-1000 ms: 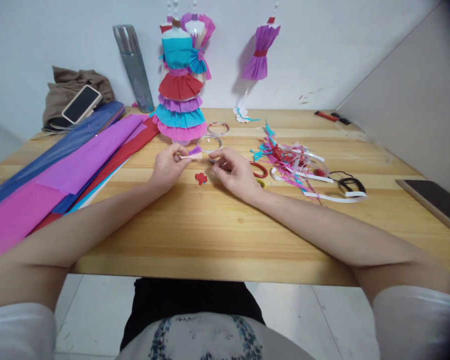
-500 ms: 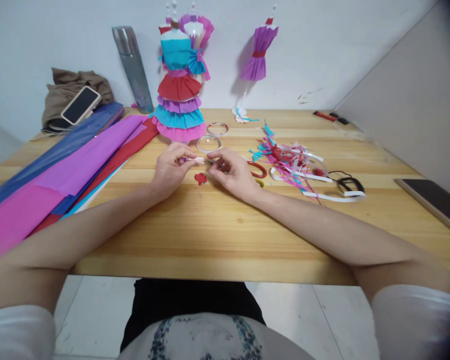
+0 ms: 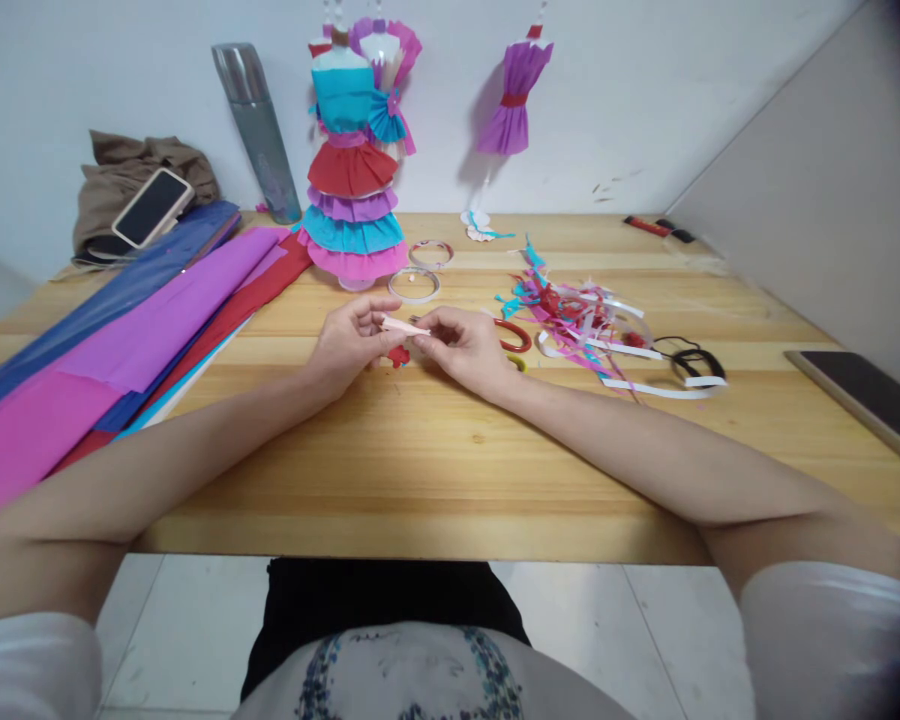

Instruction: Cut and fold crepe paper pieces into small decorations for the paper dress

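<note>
Between my two hands is a small pale pink piece of folded paper (image 3: 403, 326). My left hand (image 3: 351, 340) pinches its left end, and the fingers of my right hand (image 3: 465, 345) close on its right end. A red flower-shaped paper cutout (image 3: 398, 356) lies on the table just below, partly covered by my left fingers. Behind my right hand show the red handle of a pair of scissors (image 3: 516, 336) and a bit of a yellow-green handle (image 3: 517, 362). Two rolls of tape (image 3: 414, 298) lie flat beyond my hands.
A doll form in a tiered paper dress (image 3: 352, 170) stands behind, and a purple-dressed one (image 3: 515, 100) farther right. Coloured paper sheets (image 3: 157, 310) and a bottle (image 3: 259, 135) are at left. Paper scraps (image 3: 570, 310), a black cord (image 3: 696, 365) and a phone (image 3: 870, 400) lie right.
The pale pink paper now stretches between both hands, and more of it shows. My right fingers have come onto its right end. The view has shifted slightly.
</note>
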`<control>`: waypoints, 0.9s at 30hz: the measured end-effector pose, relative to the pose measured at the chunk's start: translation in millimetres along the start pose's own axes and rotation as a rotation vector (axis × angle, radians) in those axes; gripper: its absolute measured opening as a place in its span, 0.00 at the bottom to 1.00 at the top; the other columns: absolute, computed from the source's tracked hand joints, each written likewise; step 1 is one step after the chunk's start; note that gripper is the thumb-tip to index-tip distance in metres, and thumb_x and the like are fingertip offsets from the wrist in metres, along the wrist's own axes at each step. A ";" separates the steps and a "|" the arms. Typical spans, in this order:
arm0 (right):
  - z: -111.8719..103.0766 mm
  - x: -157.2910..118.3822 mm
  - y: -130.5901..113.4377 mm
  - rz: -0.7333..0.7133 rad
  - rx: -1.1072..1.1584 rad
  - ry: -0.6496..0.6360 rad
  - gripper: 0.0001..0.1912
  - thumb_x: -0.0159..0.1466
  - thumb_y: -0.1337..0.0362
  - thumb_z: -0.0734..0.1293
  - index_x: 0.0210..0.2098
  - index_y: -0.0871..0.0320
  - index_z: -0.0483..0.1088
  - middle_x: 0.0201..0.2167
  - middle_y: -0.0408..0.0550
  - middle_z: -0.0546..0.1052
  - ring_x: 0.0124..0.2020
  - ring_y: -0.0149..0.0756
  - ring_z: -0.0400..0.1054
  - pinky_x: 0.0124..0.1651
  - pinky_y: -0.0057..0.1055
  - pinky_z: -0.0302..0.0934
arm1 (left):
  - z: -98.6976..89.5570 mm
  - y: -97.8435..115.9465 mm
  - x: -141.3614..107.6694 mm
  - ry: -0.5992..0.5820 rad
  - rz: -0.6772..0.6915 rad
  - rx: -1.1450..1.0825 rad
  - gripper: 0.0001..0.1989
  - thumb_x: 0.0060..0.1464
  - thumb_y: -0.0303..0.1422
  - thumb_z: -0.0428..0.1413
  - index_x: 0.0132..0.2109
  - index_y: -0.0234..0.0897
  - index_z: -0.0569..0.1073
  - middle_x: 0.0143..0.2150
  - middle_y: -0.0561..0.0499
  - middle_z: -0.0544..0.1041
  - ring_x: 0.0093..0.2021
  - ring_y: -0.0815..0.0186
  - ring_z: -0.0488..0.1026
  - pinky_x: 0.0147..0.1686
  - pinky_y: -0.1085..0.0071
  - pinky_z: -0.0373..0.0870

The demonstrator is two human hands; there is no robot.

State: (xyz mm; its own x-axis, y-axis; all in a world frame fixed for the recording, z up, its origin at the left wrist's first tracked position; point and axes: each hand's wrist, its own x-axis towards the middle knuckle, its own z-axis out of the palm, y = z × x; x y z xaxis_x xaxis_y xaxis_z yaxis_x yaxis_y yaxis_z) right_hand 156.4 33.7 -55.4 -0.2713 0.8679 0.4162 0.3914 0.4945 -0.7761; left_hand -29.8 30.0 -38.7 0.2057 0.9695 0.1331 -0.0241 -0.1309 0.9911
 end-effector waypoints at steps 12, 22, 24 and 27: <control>-2.6 -1.5 -5.3 0.013 -0.005 -0.037 0.06 0.60 0.62 0.67 0.30 0.57 0.74 0.25 0.45 0.76 0.27 0.34 0.66 0.31 0.31 0.59 | 1.2 -1.4 -2.1 -0.125 -0.068 -0.017 0.15 0.45 0.39 0.68 0.35 0.33 0.77 0.19 0.55 0.73 0.18 0.74 0.66 0.17 0.77 0.59; -1.8 -1.4 -5.4 -0.027 0.013 -0.031 0.08 0.61 0.58 0.69 0.33 0.58 0.74 0.29 0.48 0.78 0.29 0.36 0.69 0.33 0.33 0.62 | 0.2 -3.9 -1.9 -0.127 -0.063 -0.014 0.12 0.46 0.38 0.67 0.32 0.34 0.77 0.19 0.54 0.73 0.17 0.73 0.66 0.17 0.77 0.59; -2.0 -1.7 -6.0 -0.025 0.013 -0.053 0.09 0.62 0.58 0.68 0.32 0.57 0.74 0.29 0.47 0.78 0.29 0.36 0.69 0.33 0.32 0.62 | 0.2 -3.4 -2.2 -0.119 -0.056 -0.001 0.11 0.46 0.38 0.66 0.32 0.34 0.77 0.18 0.54 0.73 0.17 0.73 0.66 0.16 0.76 0.60; -2.2 -2.4 -7.4 -0.033 0.005 -0.077 0.10 0.63 0.57 0.67 0.30 0.57 0.73 0.27 0.46 0.78 0.28 0.35 0.68 0.32 0.31 0.61 | 0.5 -2.5 -2.7 -0.105 -0.048 0.013 0.10 0.47 0.36 0.65 0.32 0.34 0.78 0.18 0.54 0.74 0.17 0.73 0.67 0.17 0.76 0.60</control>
State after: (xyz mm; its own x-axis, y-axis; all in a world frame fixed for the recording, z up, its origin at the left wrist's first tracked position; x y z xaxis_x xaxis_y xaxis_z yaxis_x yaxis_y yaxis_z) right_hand 156.1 28.1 -49.6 -0.3513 0.8446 0.4040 0.3765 0.5225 -0.7650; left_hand -29.8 27.6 -41.6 0.3073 0.9479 0.0838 0.0006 -0.0883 0.9961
